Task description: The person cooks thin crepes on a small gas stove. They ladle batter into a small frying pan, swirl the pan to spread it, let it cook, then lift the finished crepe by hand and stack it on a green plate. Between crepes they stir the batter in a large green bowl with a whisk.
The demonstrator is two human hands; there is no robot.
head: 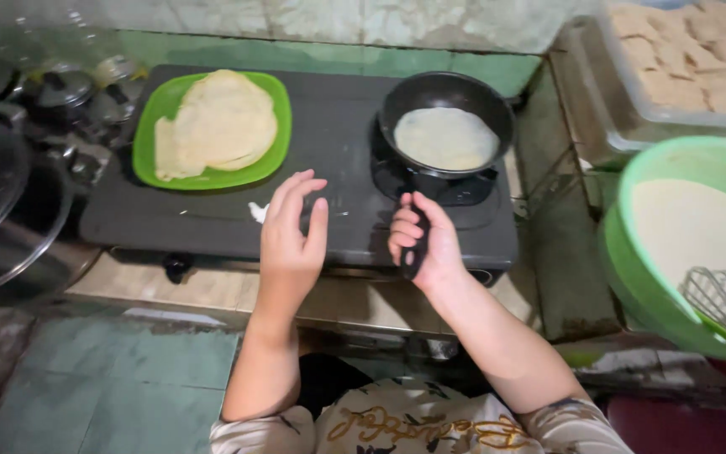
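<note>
**Black pan on the burner, one hand on its handle**

Black metal is filling the middle of our view: we are looking down at a two-burner stove sitting on a tiled desk. Our right hand is curling tight around the dark handle of a small frying pan, which is sitting on the right burner with a thin pale crepe lying flat inside it. Our left hand is hovering over the stove's front edge, fingers spread loosely and holding nothing.

On the left burner side a green plate is carrying a stack of finished crepes, well apart from the pan. A small white smear is lying on the stove top just beside our left hand.

Crowding the left edge, dark pots with glass lids are standing close against the stove. To the right, a large green bowl is holding pale batter, with a wire whisk leaning in it. Behind that bowl a clear plastic tub is holding tan, rectangular pieces. Nothing is lying between our hands and the pan.
</note>
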